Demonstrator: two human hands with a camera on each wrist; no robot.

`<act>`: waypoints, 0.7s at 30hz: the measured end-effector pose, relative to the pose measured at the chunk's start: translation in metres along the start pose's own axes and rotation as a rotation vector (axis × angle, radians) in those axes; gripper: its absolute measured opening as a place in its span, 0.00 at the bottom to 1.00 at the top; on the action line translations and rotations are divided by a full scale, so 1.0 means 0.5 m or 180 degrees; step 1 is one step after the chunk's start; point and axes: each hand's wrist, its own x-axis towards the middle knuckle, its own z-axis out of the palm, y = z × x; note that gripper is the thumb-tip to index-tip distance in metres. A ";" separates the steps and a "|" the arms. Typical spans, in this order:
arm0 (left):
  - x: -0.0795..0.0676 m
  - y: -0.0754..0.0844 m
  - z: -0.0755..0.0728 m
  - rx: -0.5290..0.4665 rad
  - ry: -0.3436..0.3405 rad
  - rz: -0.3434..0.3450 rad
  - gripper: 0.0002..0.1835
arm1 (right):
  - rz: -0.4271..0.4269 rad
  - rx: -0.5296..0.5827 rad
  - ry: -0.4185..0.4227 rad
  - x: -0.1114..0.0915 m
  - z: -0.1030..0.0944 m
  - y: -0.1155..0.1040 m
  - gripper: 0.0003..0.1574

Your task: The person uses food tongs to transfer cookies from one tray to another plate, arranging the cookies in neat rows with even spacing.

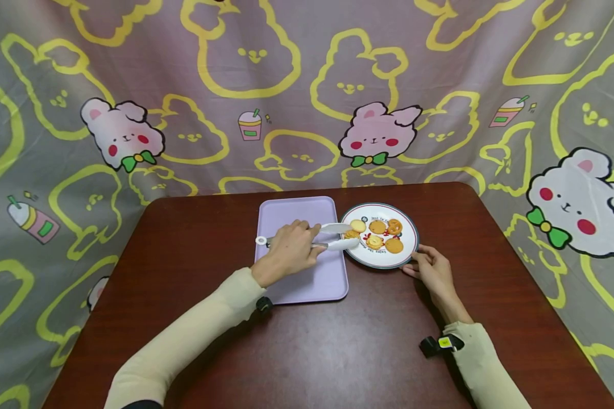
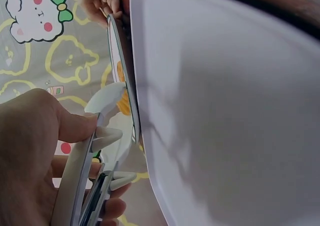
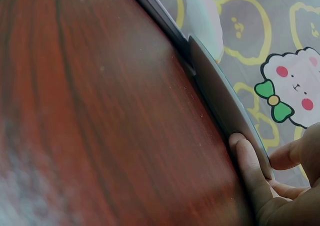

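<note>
My left hand (image 1: 290, 245) holds a pair of metal tongs (image 2: 70, 191) with white tips, above the lilac tray (image 1: 307, 287). The white tips (image 1: 344, 244) stand apart and reach over the left side of a round white plate (image 1: 409, 227) with a dark rim. Several cookies (image 1: 394, 245) lie on that plate, some round and one pretzel-shaped. A pale round cookie (image 1: 358, 225) is near the tips; whether they touch it, I cannot tell. At the plate's lower right edge, my right hand (image 1: 434, 272) pinches the rim, fingers against its underside in the right wrist view.
The tray lies flat on a dark red-brown wooden table (image 1: 199, 324), its right edge close beside the plate. A curtain (image 1: 286, 68) printed with cartoon rabbits and cups hangs behind the table and along both sides. Each forearm has a dark strap near the wrist.
</note>
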 end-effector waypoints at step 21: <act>0.040 0.034 -0.021 0.0271 -0.0291 0.0017 0.25 | -0.0018 0.0014 -0.0020 0.003 -0.002 0.004 0.31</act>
